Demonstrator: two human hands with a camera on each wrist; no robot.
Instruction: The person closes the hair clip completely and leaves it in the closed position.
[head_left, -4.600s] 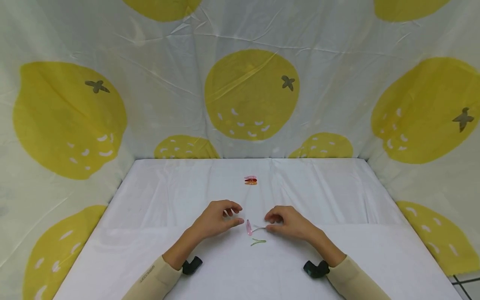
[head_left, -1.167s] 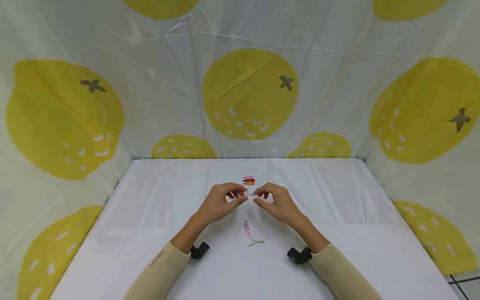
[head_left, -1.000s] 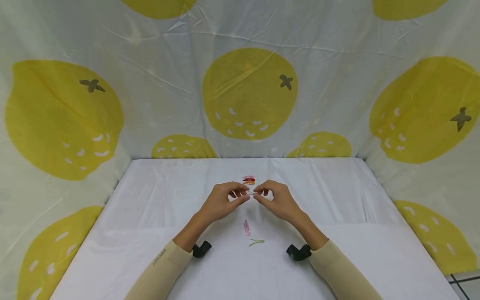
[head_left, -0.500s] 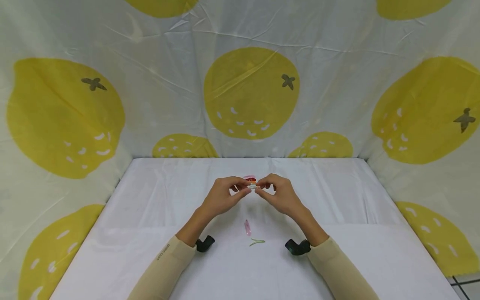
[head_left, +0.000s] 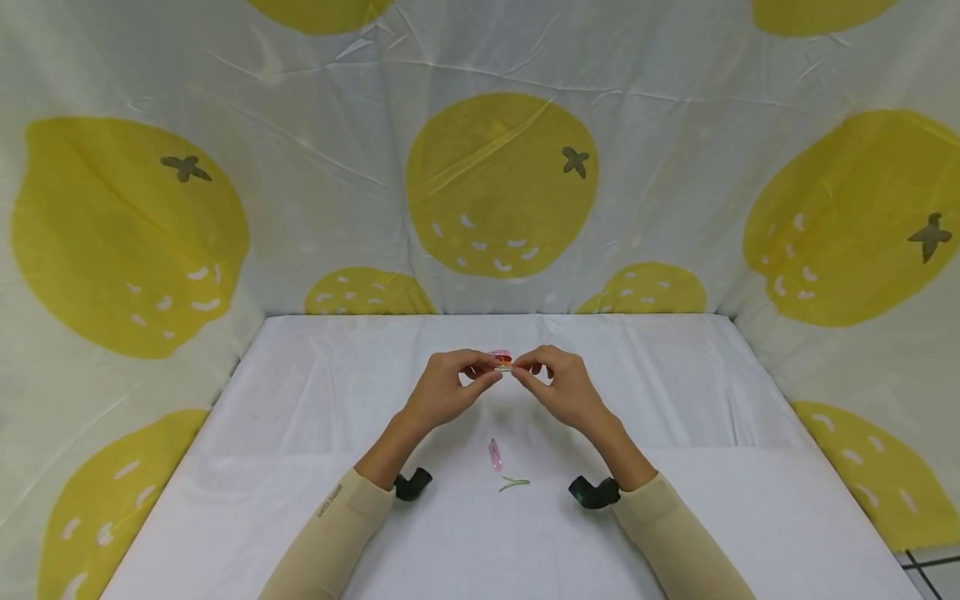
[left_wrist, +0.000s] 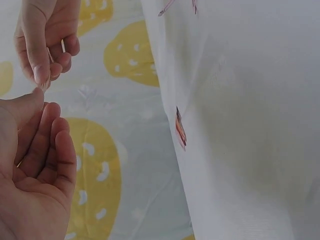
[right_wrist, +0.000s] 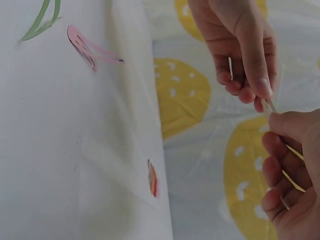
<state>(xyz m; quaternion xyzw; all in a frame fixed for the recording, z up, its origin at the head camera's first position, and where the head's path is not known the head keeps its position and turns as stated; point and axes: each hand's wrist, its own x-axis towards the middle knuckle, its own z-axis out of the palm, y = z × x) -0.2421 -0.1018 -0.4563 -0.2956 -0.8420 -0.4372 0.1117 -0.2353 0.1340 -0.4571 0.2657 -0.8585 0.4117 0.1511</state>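
Both hands meet over the far part of the table in the head view. Between their fingertips is a pale, whitish snap hair clip (right_wrist: 268,107), largely covered by the fingers. My left hand (head_left: 444,388) pinches one end and my right hand (head_left: 564,388) pinches the other. Just behind the fingers, a small stack of hair clips (head_left: 501,356) in pink, red and orange lies on the cloth, partly hidden. Nearer to me lie a pink hair clip (head_left: 495,455) and a green hair clip (head_left: 514,482), both spread open in the right wrist view.
A white cloth (head_left: 390,533) covers the table. Behind and beside it hangs a pale curtain (head_left: 330,167) printed with big yellow fruits. Each wrist carries a black camera mount (head_left: 412,484). Floor tiles (head_left: 930,567) show at the lower right.
The right hand took the whitish clip from beside the pink one; the left hand then gripped its other end. Both hands carried it away from me toward the stack, and its arms came closer together.
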